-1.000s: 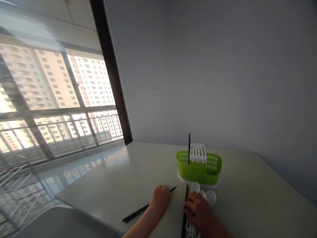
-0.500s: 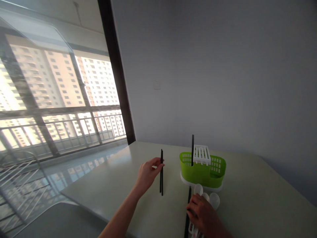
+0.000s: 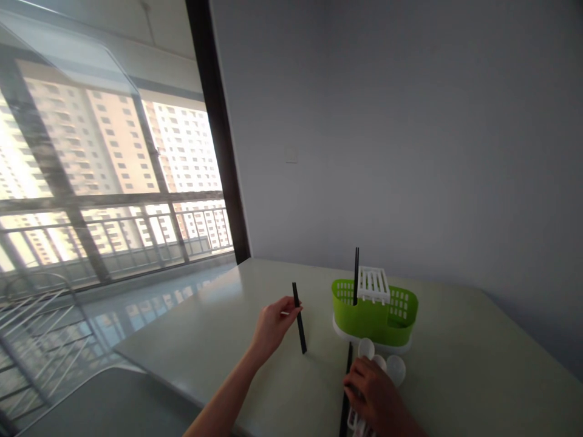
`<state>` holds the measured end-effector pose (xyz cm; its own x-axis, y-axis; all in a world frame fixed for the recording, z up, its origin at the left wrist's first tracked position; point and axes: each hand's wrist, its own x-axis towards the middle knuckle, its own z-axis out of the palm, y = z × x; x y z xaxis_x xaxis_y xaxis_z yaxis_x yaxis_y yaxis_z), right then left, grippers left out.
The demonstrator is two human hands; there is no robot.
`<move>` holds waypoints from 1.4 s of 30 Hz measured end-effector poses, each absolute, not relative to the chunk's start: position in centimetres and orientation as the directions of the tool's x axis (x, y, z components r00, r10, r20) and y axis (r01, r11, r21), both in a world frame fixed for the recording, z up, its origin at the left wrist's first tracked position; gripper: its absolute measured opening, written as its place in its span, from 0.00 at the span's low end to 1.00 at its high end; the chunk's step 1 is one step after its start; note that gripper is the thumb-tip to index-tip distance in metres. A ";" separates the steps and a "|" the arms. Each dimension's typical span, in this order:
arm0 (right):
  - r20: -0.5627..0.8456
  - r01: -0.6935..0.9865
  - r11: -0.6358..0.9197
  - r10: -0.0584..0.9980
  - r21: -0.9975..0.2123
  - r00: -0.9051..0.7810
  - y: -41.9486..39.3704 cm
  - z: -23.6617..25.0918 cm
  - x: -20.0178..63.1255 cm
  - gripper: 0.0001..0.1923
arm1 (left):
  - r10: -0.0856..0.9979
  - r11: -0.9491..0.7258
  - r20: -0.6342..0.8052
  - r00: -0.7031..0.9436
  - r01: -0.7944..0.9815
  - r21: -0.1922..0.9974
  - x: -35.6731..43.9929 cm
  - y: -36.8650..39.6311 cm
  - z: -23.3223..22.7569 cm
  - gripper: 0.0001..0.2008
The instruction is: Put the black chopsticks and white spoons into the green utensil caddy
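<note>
My left hand [image 3: 276, 321] pinches a pair of black chopsticks [image 3: 301, 334] between thumb and fingertips, above the table. The pair is held close together and leans slightly. My right hand [image 3: 371, 388] is low on the table, its fingers curled at more black chopsticks [image 3: 350, 358] that lie there. Beside and beneath that hand are several white spoons [image 3: 396, 370]; it hides most of their handles. Behind it stands a green utensil basket [image 3: 359, 321] with a white slatted rack [image 3: 373, 284] across its top. Two black chopsticks [image 3: 356, 267] stand upright in its left part.
A pale table [image 3: 218, 340] carries all these things. A grey chair [image 3: 109, 400] is at its near left edge, and a metal rack [image 3: 40, 340] stands further left. Beyond are a large window and a plain wall [image 3: 410, 152].
The chopsticks in my left hand have tilted, their lower tips swinging right and drawing together. My left hand has dropped slightly. The right hand stays where it was.
</note>
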<state>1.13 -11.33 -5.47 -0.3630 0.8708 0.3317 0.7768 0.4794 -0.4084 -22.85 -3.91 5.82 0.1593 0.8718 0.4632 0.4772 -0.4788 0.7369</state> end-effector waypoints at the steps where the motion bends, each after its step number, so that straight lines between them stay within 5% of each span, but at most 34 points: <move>1: 0.332 0.774 0.480 0.870 -0.412 -0.363 -11.3 -5.5 1.1 0.07 | 0.866 -0.485 0.480 0.140 0.470 0.737 -22.8 -3.9 6.4 0.11; 6: 0.335 0.769 0.475 0.874 -0.427 -0.353 -11.2 -5.7 1.2 0.07 | 0.772 -0.586 0.636 0.000 0.386 0.712 -21.4 -2.9 11.7 0.13; 12: 0.323 0.783 0.480 0.871 -0.396 -0.370 -10.9 -6.0 1.5 0.07 | 0.705 -0.701 0.703 0.095 0.248 0.669 -16.3 2.3 15.7 0.12; 19: 0.308 0.799 0.490 0.865 -0.348 -0.396 -10.3 -6.7 1.5 0.07 | 0.821 -0.571 0.499 0.278 0.403 0.715 -10.0 8.3 11.1 0.08; 27: 0.316 0.800 0.486 0.866 -0.353 -0.387 -10.3 -6.6 1.3 0.07 | 0.850 -0.526 0.403 0.339 0.574 0.627 -7.5 9.7 8.1 0.08; 37: 0.356 0.754 0.502 0.858 -0.423 -0.371 -10.8 -6.2 1.1 0.06 | 0.821 -0.547 0.505 0.266 0.621 0.562 -8.8 6.6 8.6 0.17; 42: 0.371 0.748 0.504 0.855 -0.432 -0.362 -11.2 -6.2 0.8 0.04 | 0.800 -0.526 0.574 0.174 0.665 0.530 -13.0 -0.2 5.1 0.10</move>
